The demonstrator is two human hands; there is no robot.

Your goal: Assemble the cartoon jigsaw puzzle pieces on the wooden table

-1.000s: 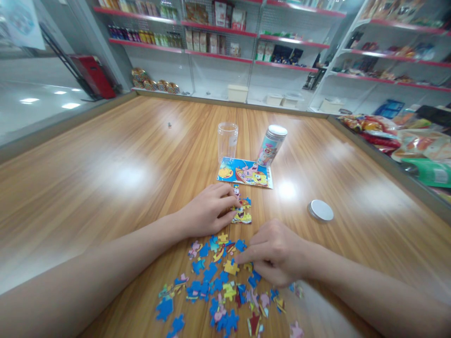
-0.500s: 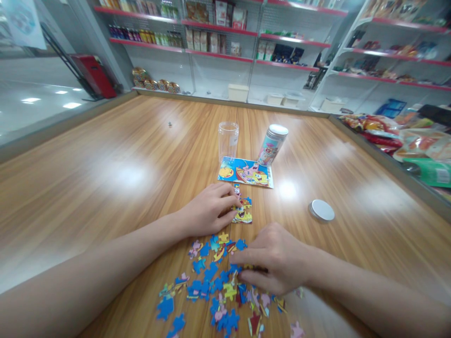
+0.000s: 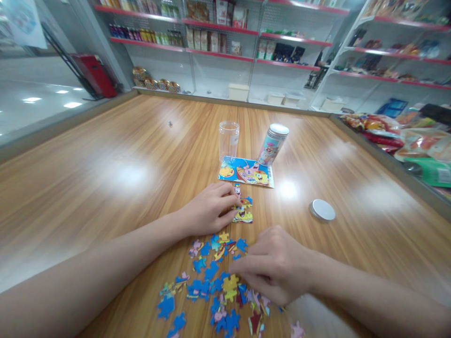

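Observation:
My left hand (image 3: 207, 210) rests on the wooden table (image 3: 116, 169), its fingers curled against a small joined cluster of puzzle pieces (image 3: 244, 212). My right hand (image 3: 275, 265) lies palm down over a scatter of loose blue, yellow and pink puzzle pieces (image 3: 214, 286). Its fingers are bent onto the pieces near a yellow piece (image 3: 230, 283); whether they grip one is hidden. A printed cartoon picture card (image 3: 245, 172) lies just beyond the cluster.
Behind the card stand a clear plastic tube (image 3: 228, 139) and a printed tube with a white cap (image 3: 273, 143). A white round lid (image 3: 322, 210) lies to the right. Snack packets (image 3: 405, 136) pile at the table's right edge. Store shelves (image 3: 225, 47) line the back.
My right hand has slid toward me and slightly left across the loose pieces, and a yellow piece has shifted with it. My left hand stays on the joined cluster.

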